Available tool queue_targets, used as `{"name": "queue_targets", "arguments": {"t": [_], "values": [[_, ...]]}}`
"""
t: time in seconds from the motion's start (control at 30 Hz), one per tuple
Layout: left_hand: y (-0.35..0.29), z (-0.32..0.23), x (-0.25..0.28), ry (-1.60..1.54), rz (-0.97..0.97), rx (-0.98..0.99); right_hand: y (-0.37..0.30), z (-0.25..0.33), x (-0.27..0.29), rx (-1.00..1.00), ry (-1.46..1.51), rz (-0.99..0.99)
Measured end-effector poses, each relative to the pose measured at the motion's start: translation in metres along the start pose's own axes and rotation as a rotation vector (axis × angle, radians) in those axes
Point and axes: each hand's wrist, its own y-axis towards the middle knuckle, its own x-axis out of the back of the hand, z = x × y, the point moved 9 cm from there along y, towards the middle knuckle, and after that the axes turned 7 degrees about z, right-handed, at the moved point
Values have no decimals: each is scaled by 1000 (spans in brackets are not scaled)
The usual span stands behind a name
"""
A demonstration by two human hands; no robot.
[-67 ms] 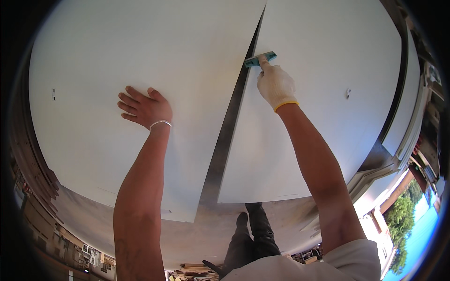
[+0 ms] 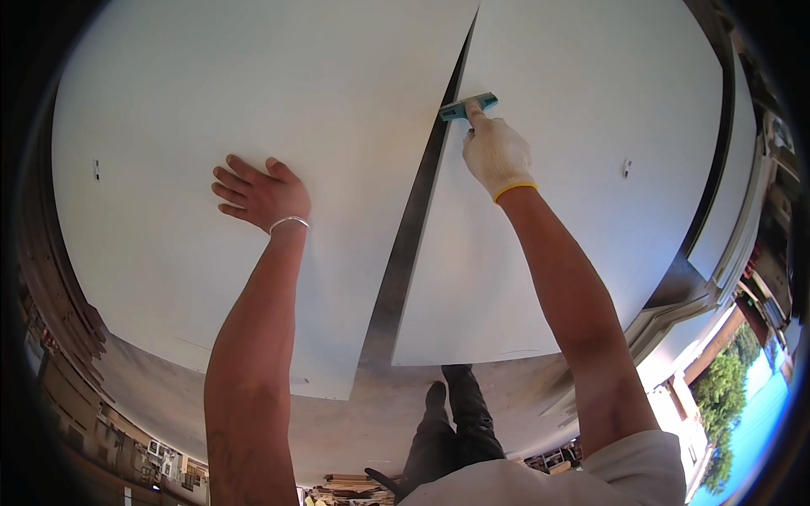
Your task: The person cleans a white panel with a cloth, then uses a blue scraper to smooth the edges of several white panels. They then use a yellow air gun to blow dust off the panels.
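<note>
My bare left hand (image 2: 266,194), with a pale band at its wrist, lies flat with fingers spread on the large white left panel (image 2: 186,278). In a white knit glove with a yellow cuff, my right hand (image 2: 498,153) grips a teal scraper (image 2: 469,107) with a wide, flat head. The scraper lies across the left edge of the white right panel (image 2: 574,270), one end reaching over the dark gap (image 2: 409,236) between the panels. One bare fingertip presses on its head. The rest of its handle is hidden by the glove.
More panels (image 2: 726,194) are stacked beyond the right panel's edge. Small hardware pieces sit on both panels, one on the left panel (image 2: 96,169) and one on the right panel (image 2: 627,169). My legs (image 2: 456,422) stand on the floor below the panels' near edges.
</note>
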Motion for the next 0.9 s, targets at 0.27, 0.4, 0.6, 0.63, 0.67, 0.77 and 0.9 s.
{"name": "queue_targets", "arguments": {"t": [0.27, 0.4, 0.6, 0.63, 0.67, 0.77, 0.9], "values": [[0, -2, 3, 10, -35, -13, 27, -5, 6, 8, -18, -7], [0, -1, 1, -15, -31, -10, 29, -4, 17, 32, -45, -41], [-1, 1, 0, -5, -34, -15, 33, -8, 21, 28, -79, -58], [-1, 1, 0, -4, -37, -16, 45, -7, 27, 26, -79, -38], [-1, 1, -1, 13, -22, -10, 59, -5, 36, 27, -78, -44], [-1, -1, 1, -3, -21, -15, 102, -3, 72, 38, -47, -134], [0, -1, 1, -40, -12, -6, 116, 10, 110, 136, -228, -239]]}}
